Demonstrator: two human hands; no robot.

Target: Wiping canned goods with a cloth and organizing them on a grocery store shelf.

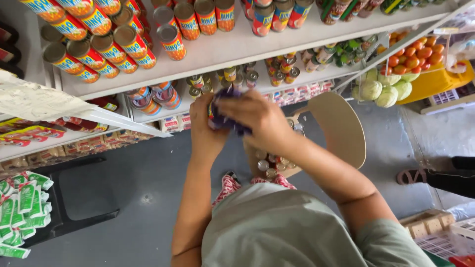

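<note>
My left hand (205, 129) grips a small can (213, 111) with a colourful label, held up in front of the shelves. My right hand (257, 121) presses a dark purple cloth (228, 111) over the top and side of that can, so most of the can is hidden. Below my hands a cardboard box (269, 165) with several small silver-topped cans rests on a round wooden stool (341, 128).
White shelves (232, 47) hold rows of red and yellow cans above and smaller cans below. A wire basket of cabbages (383, 89) and orange fruit (413, 52) stands at right. Another person's sandalled foot (413, 175) is at right. A black stool (81, 198) and green packets (22, 207) lie left.
</note>
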